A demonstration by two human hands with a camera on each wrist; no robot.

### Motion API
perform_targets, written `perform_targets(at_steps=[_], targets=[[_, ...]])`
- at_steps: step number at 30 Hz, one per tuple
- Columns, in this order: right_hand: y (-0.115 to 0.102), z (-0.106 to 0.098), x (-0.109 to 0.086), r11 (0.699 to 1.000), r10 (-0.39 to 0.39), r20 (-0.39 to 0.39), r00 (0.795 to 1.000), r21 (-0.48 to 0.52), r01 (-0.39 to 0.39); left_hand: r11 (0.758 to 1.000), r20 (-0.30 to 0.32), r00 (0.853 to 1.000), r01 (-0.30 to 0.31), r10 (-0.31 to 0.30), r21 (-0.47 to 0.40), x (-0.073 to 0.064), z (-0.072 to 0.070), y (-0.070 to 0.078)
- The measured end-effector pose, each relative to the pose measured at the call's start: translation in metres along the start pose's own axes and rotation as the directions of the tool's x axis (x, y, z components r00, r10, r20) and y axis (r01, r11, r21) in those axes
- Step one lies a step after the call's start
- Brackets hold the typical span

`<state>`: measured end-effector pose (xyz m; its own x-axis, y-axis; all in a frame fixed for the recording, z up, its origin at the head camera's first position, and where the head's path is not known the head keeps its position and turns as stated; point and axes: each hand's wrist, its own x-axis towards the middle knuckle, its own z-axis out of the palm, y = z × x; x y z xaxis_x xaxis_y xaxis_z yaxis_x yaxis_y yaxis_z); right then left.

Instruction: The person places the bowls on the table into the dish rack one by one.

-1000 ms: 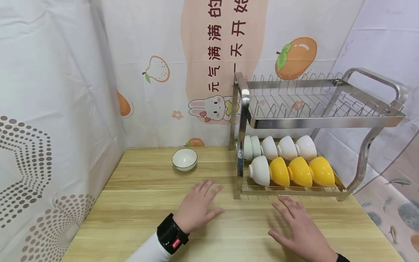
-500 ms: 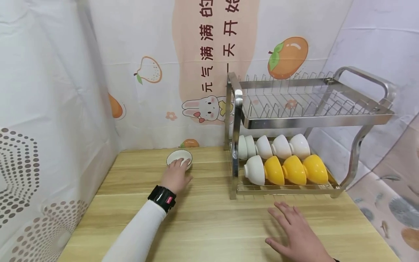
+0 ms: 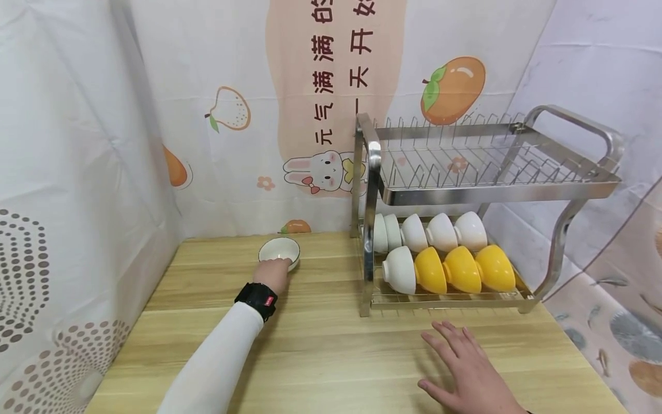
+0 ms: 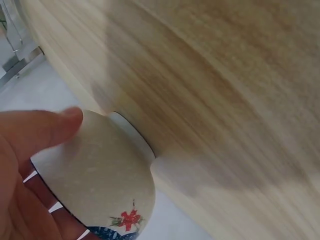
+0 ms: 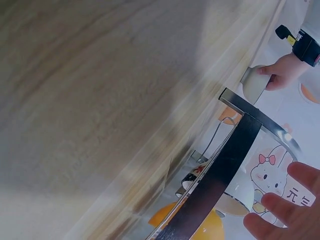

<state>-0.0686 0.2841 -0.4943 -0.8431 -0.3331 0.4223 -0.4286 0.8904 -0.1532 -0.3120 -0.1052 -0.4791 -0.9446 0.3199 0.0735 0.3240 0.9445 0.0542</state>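
A small white bowl (image 3: 280, 249) with a dark rim stands on the wooden table near the back wall. My left hand (image 3: 272, 275) grips its near side. In the left wrist view the thumb lies on the outer wall of the bowl (image 4: 100, 170), which bears a red flower and blue pattern, and the other fingers (image 4: 45, 205) are at the rim, partly hidden. My right hand (image 3: 465, 368) is spread above the table in front of the rack, holding nothing; its fingers (image 5: 280, 210) show straight in the right wrist view.
A two-tier metal dish rack (image 3: 496, 195) stands at the right. On its lower tier are several white bowls (image 3: 400, 270) and yellow bowls (image 3: 462, 270), on their sides. The upper tier has wire slots. Printed curtains (image 3: 217, 190) border the wooden table (image 3: 320, 339).
My left hand has reached forward and left to the bowl, and its fingers have closed on the near rim. The right hand has barely moved. The head view has shifted slightly.
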Motion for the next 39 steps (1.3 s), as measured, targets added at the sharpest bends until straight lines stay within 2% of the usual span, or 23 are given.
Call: perform_targets(at_steps=[9, 16, 23, 28, 34, 37, 39], targets=[[-0.002, 0.001, 0.001, 1.0, -0.013, -0.001, 1.0, 0.013, 0.013, 1.0, -0.011, 1.0, -0.005, 0.005, 0.011, 0.001, 0.005, -0.004], [-0.004, 0.0, 0.001, 0.999, -0.031, -0.013, 0.999, 0.017, 0.031, 1.0, -0.009, 1.0, -0.03, 0.03, -0.001, -0.004, 0.001, -0.007], [-0.006, 0.0, 0.0, 1.0, -0.024, -0.013, 1.0, 0.016, 0.024, 0.996, -0.05, 0.995, -0.091, 0.091, -0.001, -0.017, 0.002, -0.009], [-0.009, -0.001, 0.003, 1.0, -0.026, -0.005, 1.0, 0.01, 0.026, 0.991, -0.09, 0.987, -0.133, 0.13, -0.019, -0.035, 0.007, -0.007], [-0.011, -0.002, 0.006, 0.999, -0.04, -0.014, 0.999, 0.012, 0.04, 0.977, -0.131, 0.969, -0.213, 0.21, -0.015, -0.061, 0.006, 0.01], [-0.012, -0.001, 0.007, 0.999, -0.047, -0.018, 0.999, 0.017, 0.047, 0.959, -0.149, 0.948, -0.284, 0.282, 0.008, -0.078, 0.002, 0.024], [-0.014, -0.001, 0.007, 0.999, -0.051, -0.017, 0.999, 0.017, 0.051, 0.941, -0.158, 0.928, -0.336, 0.338, 0.042, -0.089, -0.001, 0.033]])
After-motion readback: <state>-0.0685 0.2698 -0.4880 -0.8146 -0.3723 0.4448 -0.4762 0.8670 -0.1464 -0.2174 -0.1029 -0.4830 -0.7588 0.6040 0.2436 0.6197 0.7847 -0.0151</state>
